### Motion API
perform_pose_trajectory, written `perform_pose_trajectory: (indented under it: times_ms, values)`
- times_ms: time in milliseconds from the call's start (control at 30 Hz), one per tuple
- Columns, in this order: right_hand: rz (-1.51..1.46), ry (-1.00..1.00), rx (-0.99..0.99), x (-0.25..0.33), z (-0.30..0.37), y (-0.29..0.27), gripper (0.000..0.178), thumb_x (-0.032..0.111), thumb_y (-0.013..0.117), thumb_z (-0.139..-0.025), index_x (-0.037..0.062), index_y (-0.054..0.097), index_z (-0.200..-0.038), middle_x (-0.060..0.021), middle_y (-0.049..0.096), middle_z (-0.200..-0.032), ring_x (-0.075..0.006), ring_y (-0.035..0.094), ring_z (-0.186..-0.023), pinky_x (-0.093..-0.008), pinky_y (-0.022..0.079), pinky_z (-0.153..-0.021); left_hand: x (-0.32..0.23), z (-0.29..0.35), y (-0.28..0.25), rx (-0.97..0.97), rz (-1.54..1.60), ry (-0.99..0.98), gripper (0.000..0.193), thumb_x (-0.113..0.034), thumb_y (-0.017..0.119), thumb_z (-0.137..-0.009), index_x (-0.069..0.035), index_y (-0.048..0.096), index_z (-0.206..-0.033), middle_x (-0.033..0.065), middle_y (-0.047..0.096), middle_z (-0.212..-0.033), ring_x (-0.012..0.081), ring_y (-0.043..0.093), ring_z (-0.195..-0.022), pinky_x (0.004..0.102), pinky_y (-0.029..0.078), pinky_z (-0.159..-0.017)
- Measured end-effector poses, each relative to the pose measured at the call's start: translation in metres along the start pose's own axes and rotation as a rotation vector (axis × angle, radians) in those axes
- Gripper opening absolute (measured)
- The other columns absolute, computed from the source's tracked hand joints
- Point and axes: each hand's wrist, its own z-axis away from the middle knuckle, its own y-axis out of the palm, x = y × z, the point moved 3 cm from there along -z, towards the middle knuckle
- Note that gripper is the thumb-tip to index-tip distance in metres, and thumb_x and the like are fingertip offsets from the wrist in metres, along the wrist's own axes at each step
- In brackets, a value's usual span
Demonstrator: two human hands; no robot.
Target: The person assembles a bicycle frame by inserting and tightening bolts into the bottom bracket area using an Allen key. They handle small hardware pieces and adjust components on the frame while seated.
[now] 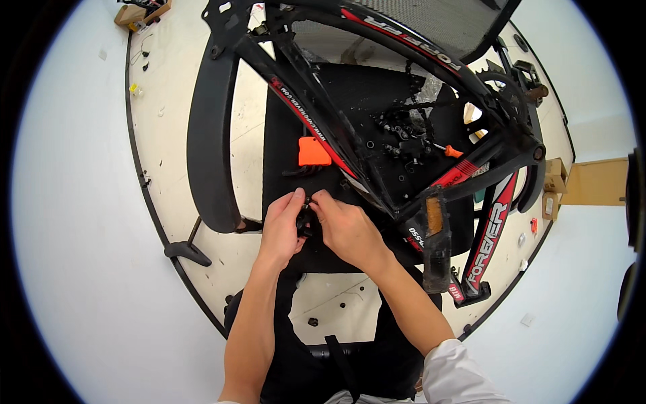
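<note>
Between my two hands is a small black part (305,221), mostly hidden by the fingers, so its kind cannot be made out. My left hand (277,225) is closed around it from the left, thumb up. From the right, the thumb and forefinger of my right hand (351,232) pinch at its upper end. Just beyond them, a black and red bicycle frame (323,128) lies across a black chair seat (282,108). An orange block-shaped thing (313,151) with dark pieces beneath it rests on the seat behind my hands.
Loose dark hardware (407,141) and an orange-handled tool (453,151) lie inside the frame. A pedal with an amber reflector (436,219) juts out right of my hands. The chair's armrest (210,148) rises at left. Cardboard boxes (555,176) stand on the right.
</note>
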Motion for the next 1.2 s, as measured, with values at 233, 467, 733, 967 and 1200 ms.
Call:
perform_pose_trajectory:
  times_ms: [233,467,733,967,1200]
  values:
    - [-0.237,0.01,-0.128,0.001,-0.004,-0.01,0.007,0.004,0.064,-0.092,-0.0024,0.06,-0.09,-0.0123,0.061,-0.071,-0.0233,0.06,-0.056,-0.0328,0.045,-0.053,-0.007,-0.003,-0.002,0.013,-0.006,0.119,0.035,-0.039,0.049,-0.105,-0.012,0.056,-0.083,-0.004,0.048,-0.06,0.0033,0.037,-0.039,0.0208,0.023,-0.033]
    - [-0.245,0.087,0.014,0.002,-0.002,-0.016,0.025,0.017,0.062,-0.097,-0.0016,0.059,-0.08,-0.014,0.054,-0.061,-0.0242,0.049,-0.05,-0.0356,0.039,-0.05,-0.015,0.002,-0.006,-0.019,0.062,0.107,0.036,-0.043,0.054,-0.102,-0.013,0.055,-0.081,-0.0032,0.05,-0.06,0.004,0.039,-0.037,0.0206,0.022,-0.031]
    - [-0.282,0.162,0.046,0.0,0.005,-0.01,0.037,0.022,0.059,-0.1,-0.0024,0.056,-0.071,-0.0181,0.049,-0.056,-0.0318,0.045,-0.048,-0.0388,0.038,-0.05,-0.006,0.005,-0.004,-0.062,0.0,0.175,0.037,-0.039,0.054,-0.103,-0.014,0.056,-0.077,-0.0069,0.048,-0.058,0.0019,0.035,-0.039,0.0211,0.02,-0.032]
    - [-0.313,0.176,0.022,-0.003,0.013,0.001,0.037,0.021,0.059,-0.1,-0.0034,0.056,-0.073,-0.0192,0.05,-0.057,-0.0321,0.044,-0.048,-0.0384,0.037,-0.049,0.003,0.002,-0.01,-0.037,0.018,0.225,0.035,-0.036,0.053,-0.105,-0.013,0.058,-0.079,-0.0081,0.049,-0.059,0.0012,0.037,-0.041,0.022,0.021,-0.033]
    - [-0.379,0.132,0.026,-0.011,0.006,0.008,0.037,0.021,0.061,-0.099,-0.0034,0.055,-0.071,-0.0139,0.044,-0.054,-0.0203,0.036,-0.047,-0.0361,0.035,-0.048,0.004,-0.008,-0.018,0.01,0.022,0.234,0.034,-0.037,0.053,-0.104,-0.012,0.056,-0.081,-0.0036,0.052,-0.061,0.0035,0.039,-0.038,0.0206,0.024,-0.031]
